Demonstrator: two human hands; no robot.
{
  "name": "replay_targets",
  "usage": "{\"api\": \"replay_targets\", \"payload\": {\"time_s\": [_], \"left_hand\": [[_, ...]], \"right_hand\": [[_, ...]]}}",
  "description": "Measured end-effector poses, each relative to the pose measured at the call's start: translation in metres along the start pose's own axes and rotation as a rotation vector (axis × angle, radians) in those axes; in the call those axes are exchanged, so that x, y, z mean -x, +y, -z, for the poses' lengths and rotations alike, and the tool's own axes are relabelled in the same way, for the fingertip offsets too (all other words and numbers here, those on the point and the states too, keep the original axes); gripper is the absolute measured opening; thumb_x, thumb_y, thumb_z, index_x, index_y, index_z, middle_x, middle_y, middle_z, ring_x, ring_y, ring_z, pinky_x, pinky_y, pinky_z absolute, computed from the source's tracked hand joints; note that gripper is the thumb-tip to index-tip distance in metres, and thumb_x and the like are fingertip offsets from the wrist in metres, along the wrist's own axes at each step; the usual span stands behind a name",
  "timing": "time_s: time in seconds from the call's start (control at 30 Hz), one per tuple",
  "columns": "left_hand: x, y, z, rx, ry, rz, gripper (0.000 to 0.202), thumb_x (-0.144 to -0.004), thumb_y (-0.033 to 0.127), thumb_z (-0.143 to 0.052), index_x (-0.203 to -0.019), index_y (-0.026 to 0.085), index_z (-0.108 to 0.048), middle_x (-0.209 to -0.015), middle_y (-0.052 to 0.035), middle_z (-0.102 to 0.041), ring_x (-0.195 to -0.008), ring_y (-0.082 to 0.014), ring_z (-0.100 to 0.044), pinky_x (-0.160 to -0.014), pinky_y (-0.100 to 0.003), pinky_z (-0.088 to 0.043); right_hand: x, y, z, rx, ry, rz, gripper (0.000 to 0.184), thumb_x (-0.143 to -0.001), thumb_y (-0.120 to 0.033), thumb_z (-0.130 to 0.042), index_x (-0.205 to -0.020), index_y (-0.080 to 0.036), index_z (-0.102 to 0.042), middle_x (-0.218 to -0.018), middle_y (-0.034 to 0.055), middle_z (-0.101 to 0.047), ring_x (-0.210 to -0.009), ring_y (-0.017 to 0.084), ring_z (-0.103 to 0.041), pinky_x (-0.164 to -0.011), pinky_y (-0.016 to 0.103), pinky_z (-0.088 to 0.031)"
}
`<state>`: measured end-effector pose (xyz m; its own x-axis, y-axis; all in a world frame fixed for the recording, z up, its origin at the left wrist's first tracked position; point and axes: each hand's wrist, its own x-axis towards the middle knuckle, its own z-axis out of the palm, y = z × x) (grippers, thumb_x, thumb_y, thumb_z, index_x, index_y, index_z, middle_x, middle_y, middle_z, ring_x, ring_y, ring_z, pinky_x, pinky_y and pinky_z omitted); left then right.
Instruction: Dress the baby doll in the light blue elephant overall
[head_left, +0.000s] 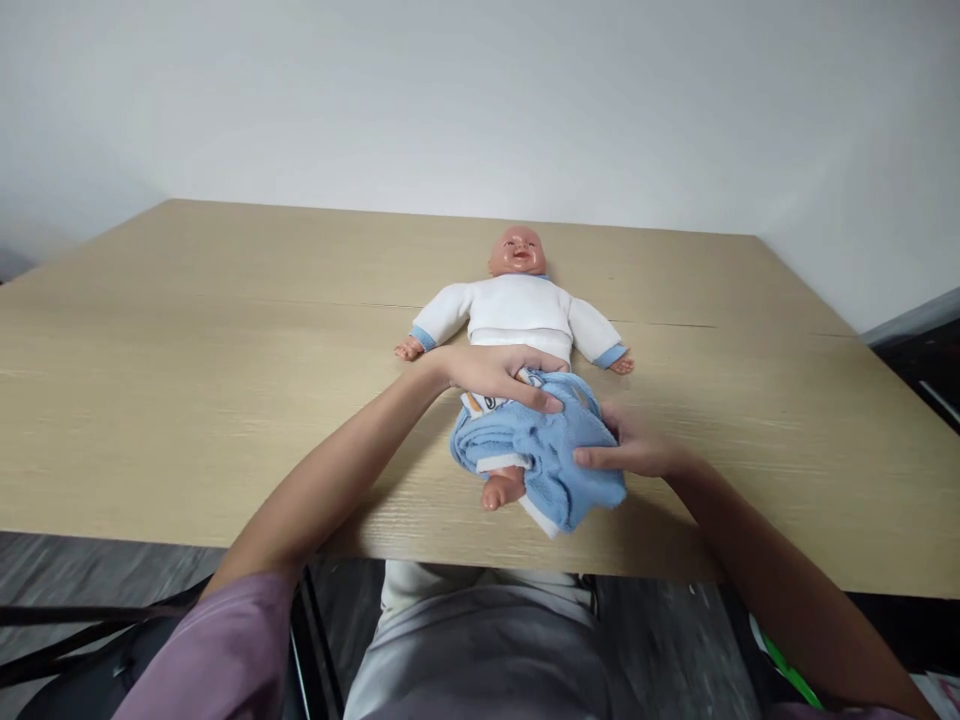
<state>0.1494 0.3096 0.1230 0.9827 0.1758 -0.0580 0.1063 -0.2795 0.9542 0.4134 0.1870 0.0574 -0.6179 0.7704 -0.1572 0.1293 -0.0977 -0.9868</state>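
A baby doll (519,300) lies on its back on the table, head away from me, in a white long-sleeved top with blue cuffs. Blue pants (562,450) with white trim are bunched around its legs. One bare foot (502,488) sticks out of a leg opening; the other foot is hidden in the cloth. My left hand (510,375) grips the waist edge of the pants near the doll's belly, thumb on top. With my right hand (626,445) I pinch the side of the pants, thumb on the front and fingers partly hidden behind.
The wooden table (225,400) stretches out on both sides, with a white wall (450,110) behind it. At the lower left is a black chair (90,640). A dark object (922,350) stands beyond the right edge.
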Motion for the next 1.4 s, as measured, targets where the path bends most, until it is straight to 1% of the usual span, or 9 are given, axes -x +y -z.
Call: {"api": "replay_targets", "payload": {"time_s": [0.23, 0.43, 0.6, 0.8, 0.9, 0.97, 1.13, 1.2, 1.4], "left_hand": [[0.001, -0.010, 0.001, -0.002, -0.136, 0.112, 0.049, -0.081, 0.055, -0.098, -0.107, 0.019, -0.079, -0.103, -0.0038, -0.079, -0.095, -0.0240, -0.075, -0.083, -0.030, -0.058], [0.001, -0.012, 0.000, -0.010, -0.143, 0.037, 0.033, -0.088, 0.041, -0.091, -0.111, 0.021, -0.078, -0.106, -0.0017, -0.076, -0.102, -0.0217, -0.070, -0.093, -0.029, -0.055], [0.000, -0.005, -0.002, -0.033, -0.081, -0.001, 0.029, -0.092, 0.044, -0.087, -0.096, 0.020, -0.070, -0.091, 0.0009, -0.061, -0.089, -0.0179, -0.061, -0.083, -0.027, -0.049], [0.001, -0.011, -0.003, -0.020, -0.151, 0.082, 0.044, -0.084, 0.044, -0.095, -0.120, 0.023, -0.079, -0.115, -0.0032, -0.080, -0.109, -0.0271, -0.075, -0.095, -0.032, -0.058], [0.001, -0.017, -0.001, -0.035, -0.201, 0.107, 0.040, -0.083, 0.043, -0.097, -0.115, 0.022, -0.083, -0.113, -0.0029, -0.084, -0.106, -0.0284, -0.078, -0.092, -0.033, -0.060], [0.001, -0.017, 0.000, -0.032, -0.166, 0.090, 0.040, -0.085, 0.043, -0.095, -0.116, 0.022, -0.083, -0.116, -0.0036, -0.084, -0.109, -0.0284, -0.078, -0.095, -0.033, -0.061], [0.002, -0.009, -0.002, 0.046, -0.042, -0.003, 0.033, -0.085, 0.042, -0.096, -0.099, 0.018, -0.077, -0.094, -0.0013, -0.076, -0.089, -0.0196, -0.070, -0.083, -0.026, -0.056], [0.001, -0.006, -0.006, 0.079, -0.056, -0.002, 0.034, -0.084, 0.041, -0.097, -0.100, 0.019, -0.077, -0.092, -0.0007, -0.074, -0.087, -0.0189, -0.069, -0.080, -0.025, -0.056], [-0.005, -0.011, -0.016, 0.200, -0.162, 0.063, 0.050, -0.072, 0.038, -0.105, -0.112, 0.019, -0.082, -0.105, -0.0055, -0.083, -0.096, -0.0264, -0.077, -0.085, -0.032, -0.064]], "right_hand": [[-0.004, -0.001, -0.005, -0.116, 0.313, 0.163, 0.037, -0.099, -0.056, -0.086, -0.113, -0.024, -0.075, -0.096, -0.0003, -0.065, -0.084, 0.017, -0.061, -0.074, 0.025, -0.054], [-0.003, 0.000, 0.002, -0.060, -0.011, 0.043, 0.055, -0.101, -0.062, -0.083, -0.137, -0.022, -0.071, -0.111, 0.0031, -0.073, -0.102, 0.020, -0.068, -0.084, 0.027, -0.059], [0.006, -0.003, 0.007, 0.080, -0.246, -0.007, 0.044, -0.091, -0.056, -0.093, -0.108, -0.018, -0.079, -0.094, 0.0004, -0.073, -0.081, 0.017, -0.065, -0.072, 0.025, -0.056], [0.010, 0.003, -0.001, -0.152, 0.235, 0.048, 0.043, -0.091, -0.059, -0.091, -0.115, -0.024, -0.083, -0.102, 0.0024, -0.078, -0.098, 0.024, -0.072, -0.085, 0.032, -0.061], [0.009, 0.002, -0.004, -0.256, 0.344, -0.018, 0.041, -0.093, -0.060, -0.089, -0.116, -0.027, -0.083, -0.101, 0.0022, -0.077, -0.102, 0.024, -0.073, -0.088, 0.033, -0.062], [0.009, -0.001, -0.001, -0.228, 0.269, -0.020, 0.039, -0.097, -0.060, -0.086, -0.117, -0.027, -0.083, -0.101, 0.0023, -0.077, -0.100, 0.023, -0.072, -0.088, 0.033, -0.061], [0.016, -0.006, 0.014, -0.056, -0.223, -0.033, 0.049, -0.086, -0.058, -0.097, -0.114, -0.021, -0.082, -0.093, 0.0013, -0.076, -0.082, 0.020, -0.069, -0.072, 0.029, -0.059], [0.018, -0.004, 0.016, -0.013, -0.272, -0.080, 0.047, -0.082, -0.054, -0.100, -0.109, -0.021, -0.082, -0.088, -0.0001, -0.075, -0.075, 0.019, -0.068, -0.065, 0.028, -0.057], [0.008, 0.005, 0.000, -0.238, 0.191, 0.088, 0.050, -0.086, -0.067, -0.094, -0.106, -0.022, -0.082, -0.093, 0.0033, -0.076, -0.084, 0.021, -0.071, -0.077, 0.032, -0.061]]}}
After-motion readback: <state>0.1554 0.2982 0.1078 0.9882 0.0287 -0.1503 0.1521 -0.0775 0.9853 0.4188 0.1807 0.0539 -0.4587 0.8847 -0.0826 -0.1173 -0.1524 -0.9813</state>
